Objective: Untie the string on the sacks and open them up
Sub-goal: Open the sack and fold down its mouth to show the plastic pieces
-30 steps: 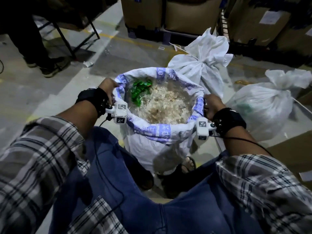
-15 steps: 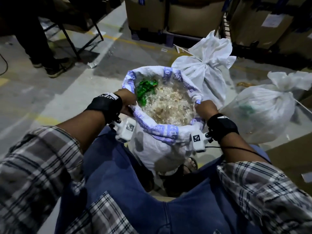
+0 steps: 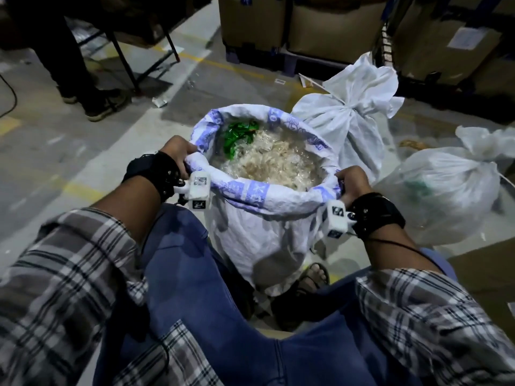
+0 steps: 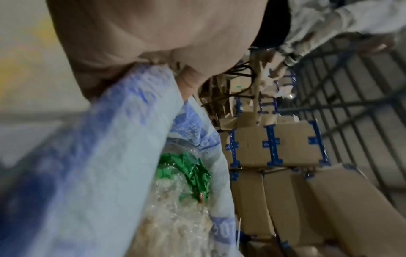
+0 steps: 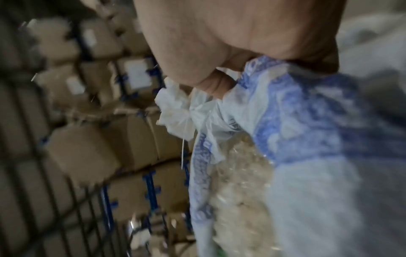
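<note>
An open white woven sack point(image 3: 259, 232) with a blue-printed rolled rim stands between my knees, filled with clear-wrapped pale pieces point(image 3: 274, 165) and green wrappers point(image 3: 238, 135). My left hand point(image 3: 178, 151) grips the rolled rim on the sack's left side; the left wrist view shows the rim point(image 4: 123, 132) under my curled fingers. My right hand point(image 3: 351, 180) grips the rim on the right, seen as blue-printed cloth point(image 5: 292, 107) in the right wrist view. Behind stands a white sack point(image 3: 351, 118) tied at the neck. A translucent tied sack point(image 3: 448, 190) lies to the right.
Cardboard boxes point(image 3: 328, 26) on blue pallets line the far side. Another person's legs and shoes point(image 3: 92, 104) stand by a folding table's legs at the far left. A flat cardboard sheet point(image 3: 485, 277) lies at my right. My sandalled foot point(image 3: 313, 277) is beside the sack's base.
Both hands kept hold of the rolled rim and worked it further down the sack, shifting toward its near side. The view tilted slightly, so the sack sits more central.
</note>
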`<state>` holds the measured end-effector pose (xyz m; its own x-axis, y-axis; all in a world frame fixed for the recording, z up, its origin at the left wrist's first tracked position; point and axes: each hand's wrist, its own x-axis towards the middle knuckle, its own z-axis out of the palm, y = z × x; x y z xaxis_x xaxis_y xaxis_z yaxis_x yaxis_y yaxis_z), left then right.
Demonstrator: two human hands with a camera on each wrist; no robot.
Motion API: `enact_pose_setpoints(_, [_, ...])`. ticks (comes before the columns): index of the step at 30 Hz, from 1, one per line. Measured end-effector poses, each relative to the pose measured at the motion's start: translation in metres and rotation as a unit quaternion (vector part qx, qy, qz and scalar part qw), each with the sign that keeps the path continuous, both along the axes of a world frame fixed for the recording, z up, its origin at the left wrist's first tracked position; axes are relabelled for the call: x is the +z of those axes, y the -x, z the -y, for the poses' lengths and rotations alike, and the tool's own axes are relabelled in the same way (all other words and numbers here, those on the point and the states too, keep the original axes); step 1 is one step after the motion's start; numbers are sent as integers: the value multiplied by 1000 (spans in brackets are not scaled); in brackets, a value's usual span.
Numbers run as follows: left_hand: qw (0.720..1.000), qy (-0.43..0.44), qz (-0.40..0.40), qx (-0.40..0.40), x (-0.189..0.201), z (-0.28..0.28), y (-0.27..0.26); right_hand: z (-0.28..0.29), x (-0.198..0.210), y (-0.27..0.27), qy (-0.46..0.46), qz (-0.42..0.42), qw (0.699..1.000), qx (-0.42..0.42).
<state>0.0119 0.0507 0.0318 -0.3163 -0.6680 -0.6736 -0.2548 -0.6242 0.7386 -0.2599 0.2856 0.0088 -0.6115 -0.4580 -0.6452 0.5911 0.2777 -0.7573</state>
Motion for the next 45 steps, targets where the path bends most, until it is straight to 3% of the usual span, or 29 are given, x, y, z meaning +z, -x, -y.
enact_pose_setpoints(2, [997, -6, 63, -36, 5, 1, 5, 5, -1, 1, -98, -139, 983, 69])
enact_pose_setpoints(3, [991, 24, 116, -64, 6, 6, 7, 6, -1, 4, -157, -216, 956, 119])
enact_pose_setpoints(5, [951, 161, 239, -113, 8, 18, 9, 5, 2, 7, -248, -310, 896, 200])
enact_pose_setpoints(6, [914, 243, 291, -143, 14, 21, 13, 4, 6, 9, -286, -342, 866, 226])
enact_pose_setpoints(9, [831, 407, 304, -228, 27, 29, 38, 6, 14, 13, -366, -409, 784, 289])
enact_pose_setpoints(10, [817, 430, 292, -250, 34, 27, 48, 7, 17, 12, -383, -422, 759, 315])
enact_pose_setpoints(12, [800, 448, 286, -280, 44, 27, 70, 7, 24, 11, -391, -424, 740, 345])
enact_pose_setpoints(14, [775, 444, 320, -317, 47, 27, 83, 6, 25, 17, -373, -403, 755, 358])
enact_pose_setpoints(18, [762, 382, 354, -385, 24, 23, 89, -5, 10, 30, -323, -307, 848, 287])
enact_pose_setpoints(21, [743, 350, 406, -402, 11, 19, 76, -7, -6, 34, -300, -292, 867, 270])
enact_pose_setpoints(22, [751, 310, 412, -412, 8, 19, 71, -4, -10, 35, -289, -301, 866, 276])
enact_pose_setpoints(24, [805, 207, 377, -409, 1, 23, 61, 4, -14, 32, -253, -325, 866, 284])
enact_pose_setpoints(25, [825, 199, 356, -391, -1, 26, 59, 9, -16, 29, -223, -323, 878, 276])
enact_pose_setpoints(28, [827, 292, 352, -328, -2, 42, 60, 30, -16, 16, -125, -300, 921, 213])
enact_pose_setpoints(32, [867, 307, 326, -219, -7, 90, 53, 69, 1, 10, -44, -300, 943, 134])
enact_pose_setpoints(35, [879, 314, 315, -171, -4, 136, 45, 102, 19, 8, 15, -294, 949, 112])
enact_pose_setpoints(40, [844, 376, 354, -144, 15, 195, 44, 161, 33, 3, 81, -301, 948, 66])
enact_pose_setpoints(45, [828, 405, 372, -108, 22, 242, 48, 202, 17, -4, 93, -264, 958, 68])
